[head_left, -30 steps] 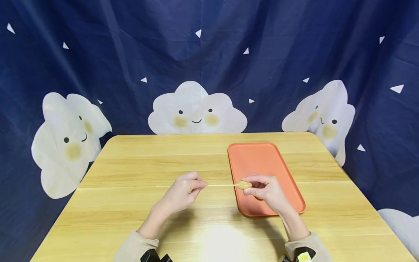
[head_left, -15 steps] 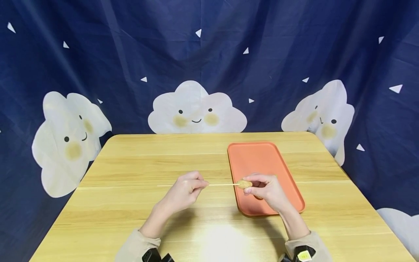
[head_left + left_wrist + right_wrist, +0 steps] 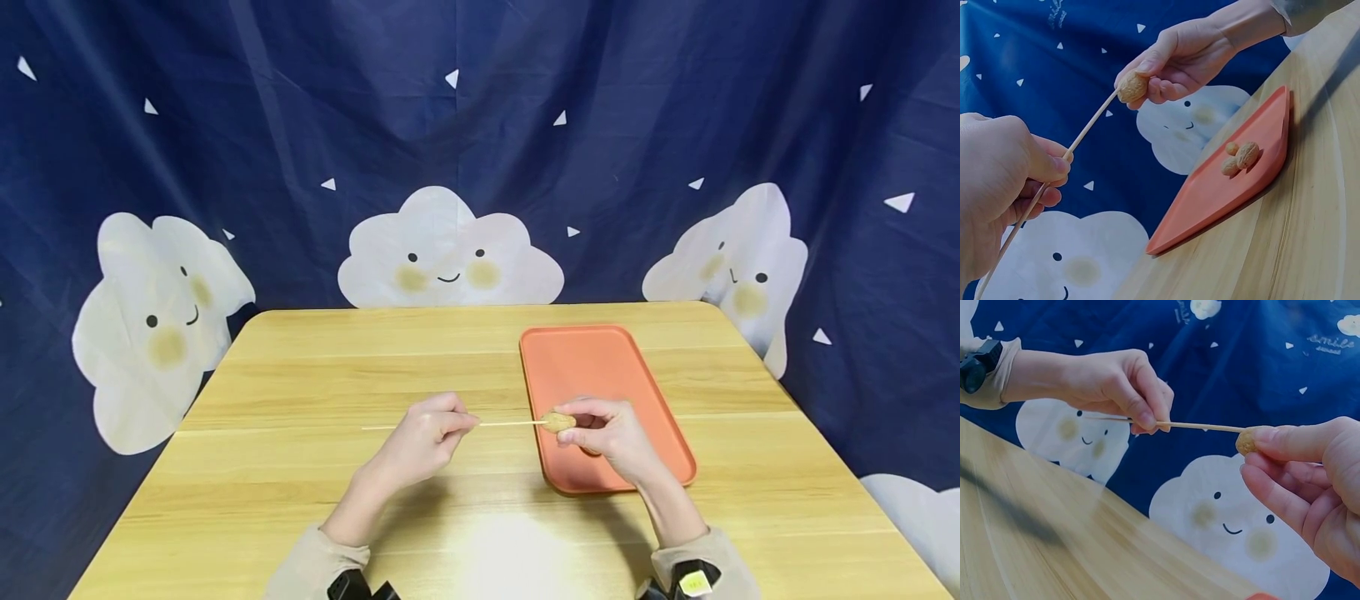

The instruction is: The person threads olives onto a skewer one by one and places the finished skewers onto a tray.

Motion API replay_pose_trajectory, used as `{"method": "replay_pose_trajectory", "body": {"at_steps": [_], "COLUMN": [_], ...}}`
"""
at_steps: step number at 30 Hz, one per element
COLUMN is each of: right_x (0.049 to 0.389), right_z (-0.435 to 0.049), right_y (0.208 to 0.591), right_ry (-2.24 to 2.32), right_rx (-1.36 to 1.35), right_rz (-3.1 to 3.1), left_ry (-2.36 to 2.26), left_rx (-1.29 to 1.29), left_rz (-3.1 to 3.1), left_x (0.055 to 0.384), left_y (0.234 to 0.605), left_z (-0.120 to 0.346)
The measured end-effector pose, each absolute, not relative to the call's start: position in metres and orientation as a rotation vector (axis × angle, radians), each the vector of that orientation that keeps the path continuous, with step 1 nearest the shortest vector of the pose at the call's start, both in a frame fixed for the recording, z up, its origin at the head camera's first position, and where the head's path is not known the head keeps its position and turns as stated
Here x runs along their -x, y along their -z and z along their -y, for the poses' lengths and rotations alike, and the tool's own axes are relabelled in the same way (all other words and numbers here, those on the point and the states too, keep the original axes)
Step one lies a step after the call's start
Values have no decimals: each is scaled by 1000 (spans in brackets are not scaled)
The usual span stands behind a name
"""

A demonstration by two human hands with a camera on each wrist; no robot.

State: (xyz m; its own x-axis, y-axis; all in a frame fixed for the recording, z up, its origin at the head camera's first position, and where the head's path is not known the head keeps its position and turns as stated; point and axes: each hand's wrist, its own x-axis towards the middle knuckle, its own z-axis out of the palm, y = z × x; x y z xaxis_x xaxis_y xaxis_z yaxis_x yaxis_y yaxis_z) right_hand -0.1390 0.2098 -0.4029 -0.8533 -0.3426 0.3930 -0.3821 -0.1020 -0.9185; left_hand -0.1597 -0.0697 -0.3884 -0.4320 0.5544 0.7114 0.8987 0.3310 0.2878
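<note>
My left hand [image 3: 427, 437] pinches a thin wooden skewer [image 3: 507, 423] between thumb and fingers, its back end running out past the hand to the left. The skewer's other end meets a tan, wrinkled, roundish ball of food [image 3: 557, 422]. My right hand [image 3: 607, 429] grips this ball by its far side with thumb and fingertips, above the tray. In the right wrist view the thumb [image 3: 1291, 440] lies over part of the ball. The left wrist view shows both hands raised above the table, the skewer slanting between them.
An orange rectangular tray [image 3: 600, 358] lies on the wooden table [image 3: 360, 358], under my right hand. In it sit three similar tan balls [image 3: 1247, 155], one bigger than the others. A dark blue curtain [image 3: 480, 108] with white clouds hangs behind the table.
My left hand has edged very slightly right, toward the ball. My right hand keeps the same grip on the ball over the tray.
</note>
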Motion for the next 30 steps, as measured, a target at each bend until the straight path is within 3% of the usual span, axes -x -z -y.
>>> {"method": "replay_pose_trajectory", "body": {"at_steps": [30], "right_x": [140], "right_z": [-211], "right_y": [412], "right_ry": [-2048], "right_rx": [-733], "right_rz": [2218], "left_ry": [968], "left_rx": [1256], "left_rz": [2265], "left_x": [158], "left_y": [393], "left_z": [68]}}
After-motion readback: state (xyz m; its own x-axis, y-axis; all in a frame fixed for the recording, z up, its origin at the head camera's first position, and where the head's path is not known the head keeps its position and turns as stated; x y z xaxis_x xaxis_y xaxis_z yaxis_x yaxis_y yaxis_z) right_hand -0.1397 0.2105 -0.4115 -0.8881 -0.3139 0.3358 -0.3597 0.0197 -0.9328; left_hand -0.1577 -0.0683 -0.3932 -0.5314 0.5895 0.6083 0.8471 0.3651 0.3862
